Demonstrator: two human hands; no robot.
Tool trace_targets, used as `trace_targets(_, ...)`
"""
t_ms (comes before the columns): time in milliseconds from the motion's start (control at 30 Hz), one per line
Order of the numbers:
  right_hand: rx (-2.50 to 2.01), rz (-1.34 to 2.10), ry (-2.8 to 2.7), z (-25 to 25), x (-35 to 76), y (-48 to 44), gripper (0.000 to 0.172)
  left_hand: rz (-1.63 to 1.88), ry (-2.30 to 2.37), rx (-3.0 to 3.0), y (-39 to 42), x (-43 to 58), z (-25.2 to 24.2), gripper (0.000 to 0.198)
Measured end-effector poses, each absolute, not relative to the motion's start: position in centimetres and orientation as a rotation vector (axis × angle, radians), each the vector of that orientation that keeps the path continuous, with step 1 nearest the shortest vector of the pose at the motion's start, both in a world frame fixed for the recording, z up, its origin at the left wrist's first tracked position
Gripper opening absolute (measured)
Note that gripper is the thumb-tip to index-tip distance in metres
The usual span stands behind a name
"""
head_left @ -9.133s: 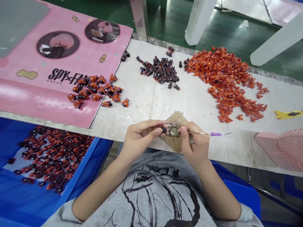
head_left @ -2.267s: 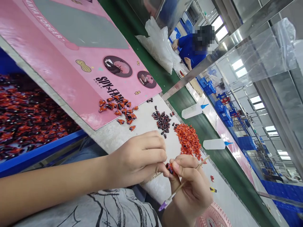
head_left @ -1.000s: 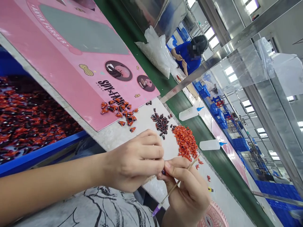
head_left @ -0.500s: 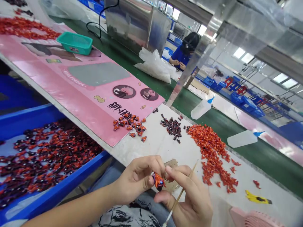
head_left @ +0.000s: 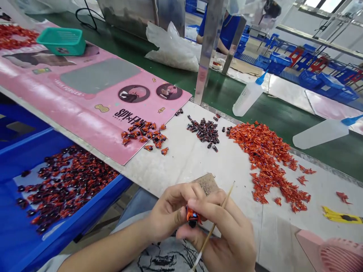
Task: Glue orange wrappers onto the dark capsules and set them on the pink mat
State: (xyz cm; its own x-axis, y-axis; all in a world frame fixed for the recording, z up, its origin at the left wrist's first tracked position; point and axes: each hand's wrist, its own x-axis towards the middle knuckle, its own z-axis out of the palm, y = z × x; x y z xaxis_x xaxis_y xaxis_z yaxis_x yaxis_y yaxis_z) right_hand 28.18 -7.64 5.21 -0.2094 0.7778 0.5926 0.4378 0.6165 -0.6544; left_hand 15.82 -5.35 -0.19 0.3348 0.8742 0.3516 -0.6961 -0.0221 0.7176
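Between my two hands is a small orange and black figure piece (head_left: 193, 217), its dark end facing down. My left hand (head_left: 172, 209) pinches it from the left with thumb and fingers. My right hand (head_left: 224, 230) has its index finger on the piece's top right, and a thin wooden stick with a white lower end (head_left: 209, 236) rests in the same hand, slanting up to the right. Just behind the fingers lies a brown pad with tiny grains on it (head_left: 208, 184). Farther back are a pile of dark parts (head_left: 205, 130) and a large pile of orange parts (head_left: 263, 151).
Joined pieces (head_left: 147, 136) lie on the pink mat's corner (head_left: 127, 151). A blue bin (head_left: 113, 189) full of pieces is at left. Two white bottles (head_left: 248, 99), a green basket (head_left: 61, 41), yellow cutters (head_left: 340, 216) and a metal post (head_left: 204, 56) stand around. Behind is a person in blue (head_left: 229, 32).
The view has turned and levelled, shifting the table things. My right index finger has come onto the piece, which now shows its dark end more.
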Motion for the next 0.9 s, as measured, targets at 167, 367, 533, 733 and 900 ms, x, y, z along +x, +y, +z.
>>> trace_targets(167, -0.948, 0.227, -1.674, 4.1, 27.4, -7.5, 0.003, 1.234, 0.251, 0.949, -5.3, 17.3, -0.2, 0.042)
trace_targets(367, -0.982, 0.246, -1.464, 3.0, 26.6, -8.0, 0.022, 1.186, 0.351, 1.048, -5.1, 18.2, 0.1, 0.048)
trace_targets(533, -0.924, 0.353, -1.674, 4.1, 29.0, -8.2, 0.027, 1.268, 0.34, 1.293, -4.8, 17.2, 0.8, 0.035)
trace_targets(733, -0.949, 0.44, -1.81, 4.4, 30.2, -8.5, 0.029, 1.384, 0.462, 1.661, -4.5, 15.2, 1.7, 0.018)
trace_targets(900, -0.984, 0.514, -1.809, 4.1, 29.3, -8.9, 0.031, 1.381, 0.538, 1.782, -4.8, 13.6, 2.3, 0.006)
